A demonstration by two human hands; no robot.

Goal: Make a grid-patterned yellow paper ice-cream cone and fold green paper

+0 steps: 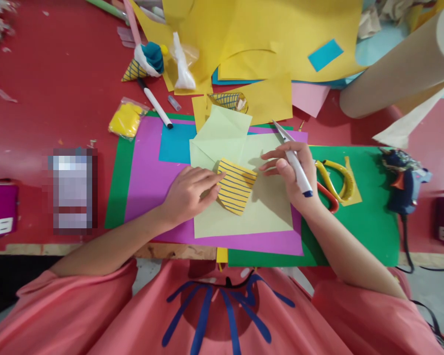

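Observation:
My left hand [188,190] pinches the left edge of a small yellow paper piece [239,190] between thumb and fingers. Dark stripes run across this piece, which lies on pale green paper [214,222]. Just to its right is my right hand [294,170], with a white marker [298,172] held at the thumb, its blue end toward me. The other fingers of that hand stretch toward the striped paper. Scissors with yellow and red handles [335,180] lie by the right wrist, partly hidden by the hand. A folded light green sheet [224,130] sits just beyond the striped paper.
Purple [151,172] and green sheets [370,227] lie beneath. A glue gun [407,190] stands at right, near a large cardboard tube [395,64]. Beyond are a paper cone [142,64], another marker [157,106], a yellow packet [128,118] and a small white bottle [183,66].

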